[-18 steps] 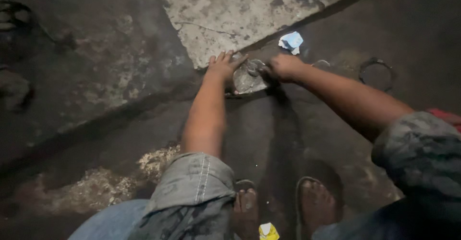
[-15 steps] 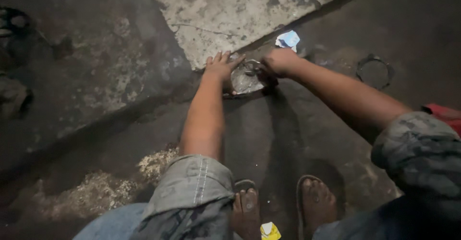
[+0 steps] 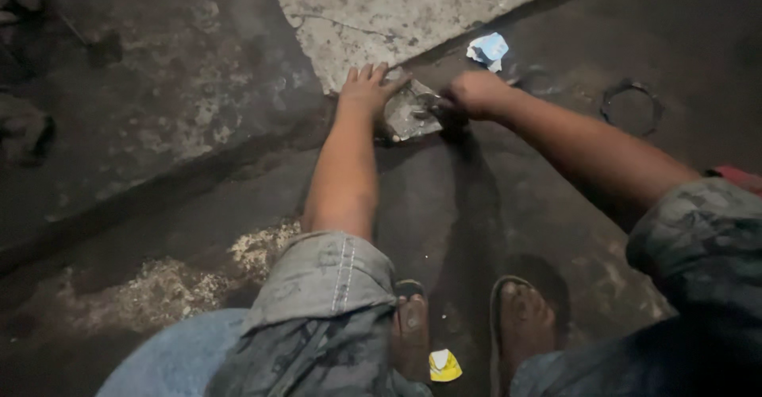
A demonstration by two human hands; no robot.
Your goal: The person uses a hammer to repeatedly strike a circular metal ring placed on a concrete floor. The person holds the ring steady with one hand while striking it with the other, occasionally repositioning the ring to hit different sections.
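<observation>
From the head view we are pressing our left hand (image 3: 367,87), fingers spread flat, against a grey metal part (image 3: 410,111) at upper centre while our right hand (image 3: 474,94) is clamping its edge — stiff, heavy-looking, best gripped by its rim.

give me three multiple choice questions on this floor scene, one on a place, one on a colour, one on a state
1. Where does the crumpled scrap of paper lie?
A. beyond the right hand
B. between the feet
C. on the left knee

2. What colour is the small wrapper by the feet?
A. red
B. yellow
C. green

3. How is the left hand placed?
A. clenched in a fist in the air
B. resting on the knee
C. flat, fingers spread, at the edge of the grey metal piece

Answers:
1 A, the scrap lies past the right hand.
2 B, it shows yellow beside the sandalled feet.
3 C, the fingers lie splayed on the floor against the piece.
</observation>
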